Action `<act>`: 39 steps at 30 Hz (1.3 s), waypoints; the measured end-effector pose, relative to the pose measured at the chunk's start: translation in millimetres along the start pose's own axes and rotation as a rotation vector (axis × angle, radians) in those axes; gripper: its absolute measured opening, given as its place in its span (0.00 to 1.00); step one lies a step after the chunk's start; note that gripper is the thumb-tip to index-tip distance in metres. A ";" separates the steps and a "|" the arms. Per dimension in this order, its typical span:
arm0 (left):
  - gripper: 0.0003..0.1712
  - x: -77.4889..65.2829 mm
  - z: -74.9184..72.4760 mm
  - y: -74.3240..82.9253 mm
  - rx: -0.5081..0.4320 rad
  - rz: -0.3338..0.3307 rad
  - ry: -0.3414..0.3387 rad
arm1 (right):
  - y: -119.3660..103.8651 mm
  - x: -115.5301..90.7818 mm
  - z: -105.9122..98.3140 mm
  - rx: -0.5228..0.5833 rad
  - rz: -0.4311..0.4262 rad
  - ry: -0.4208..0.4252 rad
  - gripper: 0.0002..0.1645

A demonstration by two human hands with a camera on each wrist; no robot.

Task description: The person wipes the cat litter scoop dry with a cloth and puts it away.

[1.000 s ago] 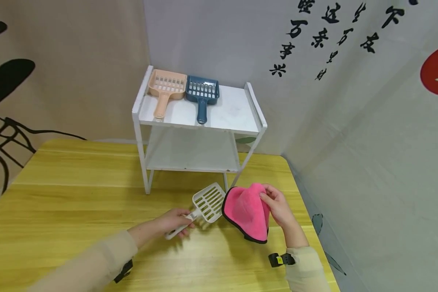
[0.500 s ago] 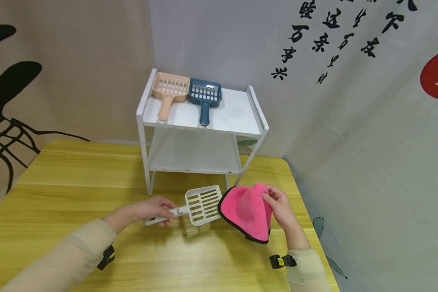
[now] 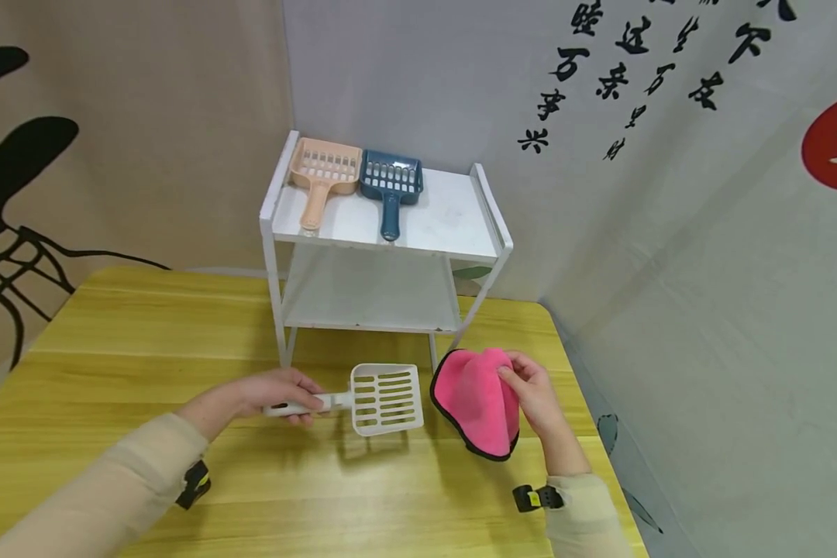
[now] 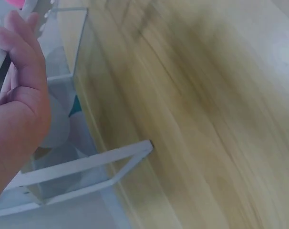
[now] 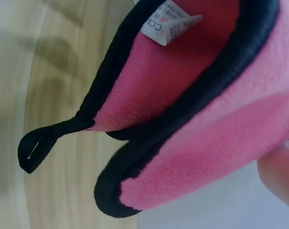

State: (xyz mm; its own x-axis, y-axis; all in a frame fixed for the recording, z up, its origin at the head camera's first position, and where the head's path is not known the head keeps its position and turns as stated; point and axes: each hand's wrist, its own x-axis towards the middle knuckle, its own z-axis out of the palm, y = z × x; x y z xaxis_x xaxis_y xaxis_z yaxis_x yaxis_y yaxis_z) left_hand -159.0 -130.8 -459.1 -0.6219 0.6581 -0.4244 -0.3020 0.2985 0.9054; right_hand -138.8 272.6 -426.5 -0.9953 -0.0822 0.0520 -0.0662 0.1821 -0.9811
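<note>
In the head view my left hand (image 3: 286, 393) grips the handle of a white slotted litter scoop (image 3: 387, 399), its head pointing right and held over the table. My right hand (image 3: 533, 391) pinches a pink cloth (image 3: 476, 399) with black edging, which hangs just right of the scoop, a narrow gap between them. The right wrist view shows the cloth (image 5: 182, 157) folded over, with a white label (image 5: 168, 21) inside and a black hanging loop (image 5: 35, 148). In the left wrist view the fingers (image 4: 23, 52) curl around the scoop's handle.
A white two-tier rack (image 3: 453, 213) stands at the back of the wooden table (image 3: 146, 349). On its top shelf lie a peach scoop (image 3: 326, 167) and a blue scoop (image 3: 391, 182). Behind are wall hangings (image 3: 418, 77) with black lettering.
My left hand has drawn the white scoop leftward, away from the cloth, and its head has turned to point right. The cloth in my right hand has barely shifted.
</note>
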 end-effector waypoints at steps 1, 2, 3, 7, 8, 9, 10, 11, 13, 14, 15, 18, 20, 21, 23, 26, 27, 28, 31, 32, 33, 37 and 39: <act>0.24 0.1 0.2 2.0 0.006 0.004 -0.004 | -0.8 0.3 3.9 -0.003 0.003 -0.004 0.09; 0.24 0.5 0.7 4.2 0.009 0.012 -0.008 | -1.5 0.3 8.0 -0.011 0.005 -0.012 0.10; 0.24 0.9 1.4 6.7 0.013 0.018 -0.012 | -1.9 0.5 12.2 -0.021 0.006 -0.022 0.12; 0.25 3.6 4.7 16.2 0.011 0.025 -0.026 | -0.9 2.3 29.8 -0.070 -0.024 -0.076 0.15; 0.25 4.9 5.9 18.3 0.005 0.025 -0.029 | -0.3 2.8 34.4 -0.083 -0.036 -0.091 0.15; 0.25 6.0 6.9 20.6 0.005 0.024 -0.032 | 0.2 3.2 39.0 -0.096 -0.051 -0.106 0.15; 0.24 7.1 8.0 22.9 0.002 0.019 -0.032 | 0.7 3.5 43.6 -0.112 -0.065 -0.118 0.14; 0.24 8.3 9.2 24.9 0.001 0.019 -0.033 | 1.5 3.9 48.2 -0.121 -0.077 -0.133 0.14; 0.24 10.4 11.5 28.9 0.004 0.018 -0.028 | 2.3 3.8 56.8 -0.142 -0.090 -0.166 0.13; 0.24 11.4 12.5 30.4 0.003 0.015 -0.020 | 2.7 3.9 60.9 -0.154 -0.095 -0.181 0.12; 0.24 12.0 13.4 32.2 0.006 0.013 -0.014 | 3.0 3.8 65.0 -0.170 -0.098 -0.197 0.12; 0.24 13.9 16.1 35.7 0.003 0.005 0.011 | 3.1 3.2 77.0 -0.236 -0.097 -0.248 0.10; 0.24 15.0 17.7 37.6 -0.001 0.003 0.024 | 2.0 2.3 84.4 -0.302 -0.101 -0.273 0.09; 0.24 15.5 18.6 38.5 -0.003 0.003 0.030 | 1.4 1.9 88.1 -0.342 -0.113 -0.285 0.08; 0.24 16.6 20.4 40.4 -0.002 0.008 0.036 | -0.7 0.8 94.9 -0.437 -0.147 -0.304 0.08; 0.24 18.3 23.5 42.8 0.005 0.016 0.044 | -3.7 -1.0 102.8 -0.559 -0.209 -0.342 0.08; 0.24 18.6 24.6 43.4 0.005 0.016 0.047 | -4.3 -1.4 104.6 -0.594 -0.227 -0.355 0.08; 0.24 18.9 25.5 43.7 0.008 0.014 0.047 | -4.3 -1.9 106.1 -0.624 -0.238 -0.370 0.08; 0.23 18.7 28.3 44.1 0.012 0.006 0.055 | -3.6 -4.0 108.4 -0.692 -0.255 -0.403 0.08; 0.22 18.5 29.2 44.2 0.017 0.005 0.054 | -2.9 -4.7 108.7 -0.722 -0.263 -0.410 0.08; 0.22 18.3 30.2 44.4 0.023 0.008 0.048 | -1.6 -5.1 108.9 -0.753 -0.271 -0.418 0.08; 0.21 19.6 33.0 44.2 0.041 0.028 0.024 | 4.0 -5.9 108.1 -0.895 -0.342 -0.432 0.07; 0.21 20.6 33.5 44.1 0.044 0.037 0.010 | 6.3 -6.0 106.2 -0.952 -0.373 -0.428 0.06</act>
State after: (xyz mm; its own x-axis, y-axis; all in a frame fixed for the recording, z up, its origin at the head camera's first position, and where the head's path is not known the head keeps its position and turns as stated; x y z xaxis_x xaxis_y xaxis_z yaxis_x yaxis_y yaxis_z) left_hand -160.8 -80.9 -427.5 -0.6395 0.6621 -0.3906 -0.2470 0.3041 0.9201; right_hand -125.7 170.2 -452.8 -0.8070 -0.5869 0.0654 -0.5671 0.7392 -0.3633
